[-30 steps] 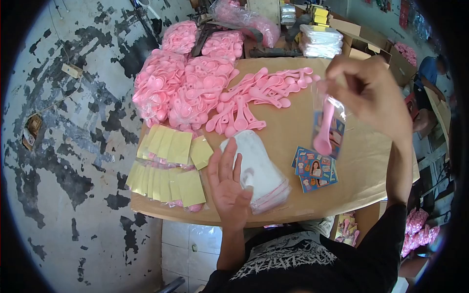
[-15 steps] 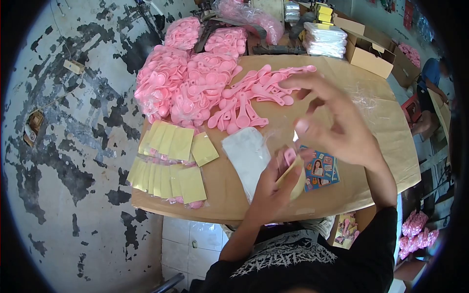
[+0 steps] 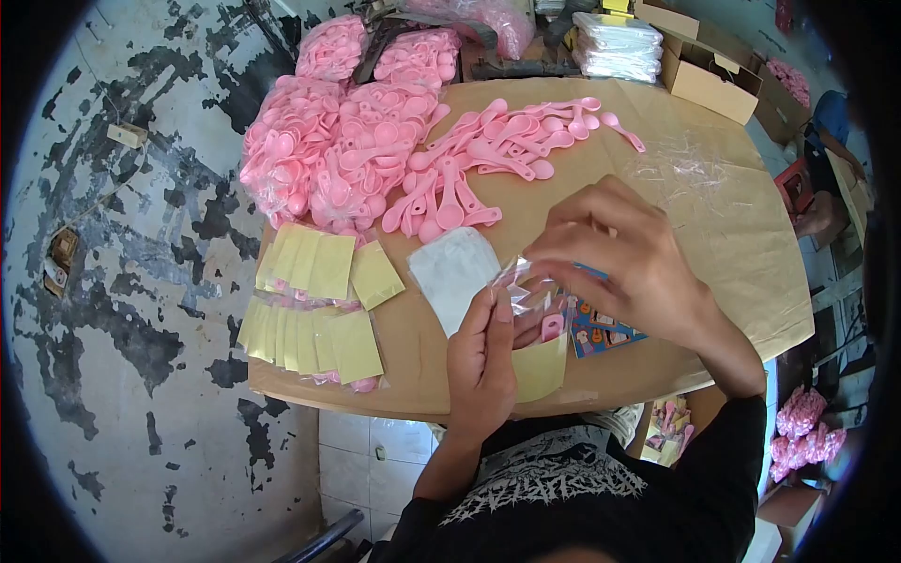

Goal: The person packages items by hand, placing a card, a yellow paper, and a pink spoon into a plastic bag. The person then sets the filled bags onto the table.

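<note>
Between my two hands is a clear plastic bag with a yellow card and a pink measuring spoon inside; only the spoon's handle end shows. My left hand is closed on the bag's left edge, thumb and fingers pinched near its top. From the right, my right hand reaches over with curled fingers pinching the bag's upper part. Behind that hand lie blue printed cards, partly covered. A stack of flat whitish plastic bags sits just left of the held bag.
Loose pink spoons are heaped behind the stack, beside big bags of spoons. Rows of packs with yellow cards lie at left. Cardboard boxes and plastic-wrapped packets stand at the back. Plastic scraps lie at right.
My right hand has come down from above the spoons to the bag's top and now pinches it. My left hand has moved left, and one spoon now lies apart at the pile's right.
</note>
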`<action>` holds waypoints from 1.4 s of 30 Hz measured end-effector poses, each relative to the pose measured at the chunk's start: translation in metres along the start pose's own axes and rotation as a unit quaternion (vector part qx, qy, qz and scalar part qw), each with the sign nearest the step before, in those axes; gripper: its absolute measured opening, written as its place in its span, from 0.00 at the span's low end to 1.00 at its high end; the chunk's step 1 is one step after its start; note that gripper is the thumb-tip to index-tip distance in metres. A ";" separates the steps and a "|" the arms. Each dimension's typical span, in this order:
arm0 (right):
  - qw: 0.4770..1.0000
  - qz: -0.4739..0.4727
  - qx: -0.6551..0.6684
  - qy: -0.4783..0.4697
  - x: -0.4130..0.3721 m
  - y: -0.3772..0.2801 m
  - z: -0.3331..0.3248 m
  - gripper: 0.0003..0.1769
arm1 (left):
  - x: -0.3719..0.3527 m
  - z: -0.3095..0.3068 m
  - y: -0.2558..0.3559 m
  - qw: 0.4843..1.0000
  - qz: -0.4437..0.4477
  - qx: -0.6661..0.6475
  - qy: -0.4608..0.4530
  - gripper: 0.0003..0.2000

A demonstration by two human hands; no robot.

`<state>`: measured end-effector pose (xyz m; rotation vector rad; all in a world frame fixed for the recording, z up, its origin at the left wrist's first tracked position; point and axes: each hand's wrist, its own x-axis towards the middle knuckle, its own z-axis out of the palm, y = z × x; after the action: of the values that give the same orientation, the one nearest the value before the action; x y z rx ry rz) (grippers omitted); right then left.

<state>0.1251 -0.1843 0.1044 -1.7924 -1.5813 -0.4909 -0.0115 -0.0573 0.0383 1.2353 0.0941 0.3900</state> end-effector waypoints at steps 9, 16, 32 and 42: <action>0.991 -0.069 -0.112 -0.008 -0.011 0.005 0.009 0.10 | 0.000 0.003 -0.004 0.999 -0.024 0.034 -0.035 0.23; 0.989 -0.053 -0.129 -0.044 -0.015 0.010 0.006 0.12 | 0.008 0.007 0.005 0.949 0.005 0.304 -0.082 0.21; 0.907 0.347 -0.215 -0.105 -0.163 0.163 -0.087 0.14 | 0.007 0.004 -0.001 0.988 -0.046 -0.037 -0.142 0.21; 0.919 0.295 0.250 -0.071 -0.074 0.023 -0.045 0.13 | 0.019 0.009 -0.011 0.993 0.028 -0.041 -0.106 0.21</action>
<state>0.1402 -0.2689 0.0797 -1.7925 -1.0337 0.3126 0.0112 -0.0622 0.0339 1.1923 -0.1376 0.3075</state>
